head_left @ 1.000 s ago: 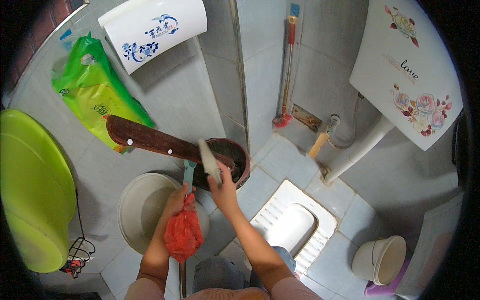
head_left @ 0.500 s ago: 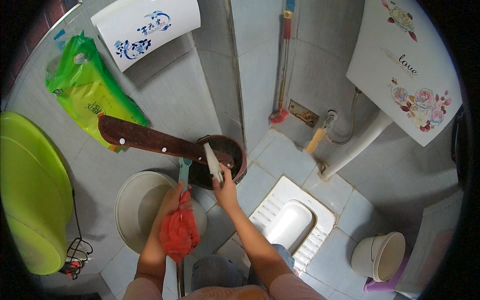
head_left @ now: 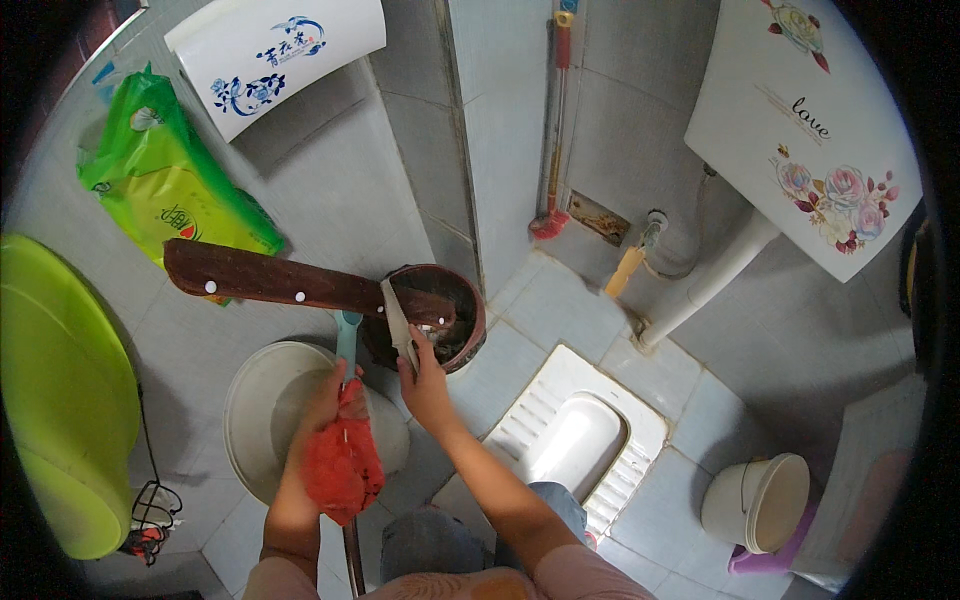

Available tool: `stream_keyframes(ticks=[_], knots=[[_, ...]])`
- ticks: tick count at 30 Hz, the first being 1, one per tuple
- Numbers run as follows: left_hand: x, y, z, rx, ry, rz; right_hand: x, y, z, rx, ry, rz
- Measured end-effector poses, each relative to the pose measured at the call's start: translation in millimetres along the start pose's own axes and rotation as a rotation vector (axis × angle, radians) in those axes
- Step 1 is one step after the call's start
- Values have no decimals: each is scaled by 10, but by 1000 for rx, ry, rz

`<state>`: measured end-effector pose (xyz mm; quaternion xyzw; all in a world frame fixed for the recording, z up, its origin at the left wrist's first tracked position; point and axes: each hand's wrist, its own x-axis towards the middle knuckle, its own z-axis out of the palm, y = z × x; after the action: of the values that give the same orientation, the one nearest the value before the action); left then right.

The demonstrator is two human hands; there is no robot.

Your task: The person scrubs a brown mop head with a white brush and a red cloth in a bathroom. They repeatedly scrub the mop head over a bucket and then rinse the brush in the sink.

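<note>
My left hand (head_left: pixel 322 402) is wrapped round the pole of a long-handled floor tool with a teal neck (head_left: pixel 347 340) and a flat dark brown head (head_left: pixel 270 275) dotted with white studs. A crumpled red plastic bag (head_left: pixel 345 470) hangs on the pole below that hand. Between the fingers of my right hand (head_left: pixel 427 388) is a flat, pale grey, pointed piece like a blade or scraper (head_left: pixel 396 315). Its tip lies across the right part of the brown head. That end of the head hangs over a dark red bin (head_left: pixel 478 325) with rubbish inside.
Beside the bin stands a pale bucket (head_left: pixel 240 400). A green tub (head_left: pixel 65 400) is at the left, near a green package (head_left: pixel 180 190). On the right are a squat toilet (head_left: pixel 575 440), a cistern (head_left: pixel 800 130) and a lidded white bucket (head_left: pixel 755 500).
The brown head has moved a little left over the bin. My right hand and the pale piece have also gone left, and the view has shifted slightly.
</note>
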<state>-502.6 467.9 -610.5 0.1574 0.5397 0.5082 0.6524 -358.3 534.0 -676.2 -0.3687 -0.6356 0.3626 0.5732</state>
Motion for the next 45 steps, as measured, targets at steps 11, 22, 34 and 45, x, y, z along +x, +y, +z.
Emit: stream_keyframes(ticks=[11,22,34,45], knots=[[-119,105,90,-8,53,2,-33,102,-39,23,-7,133],[-282,121,164,-87,-16,28,-128,206,-5,-13,73,172],[-276,136,154,-87,-40,65,-49,661,-67,-54,96,277],[-446,220,138,-207,-96,71,-265,532,-17,-24,166,241]])
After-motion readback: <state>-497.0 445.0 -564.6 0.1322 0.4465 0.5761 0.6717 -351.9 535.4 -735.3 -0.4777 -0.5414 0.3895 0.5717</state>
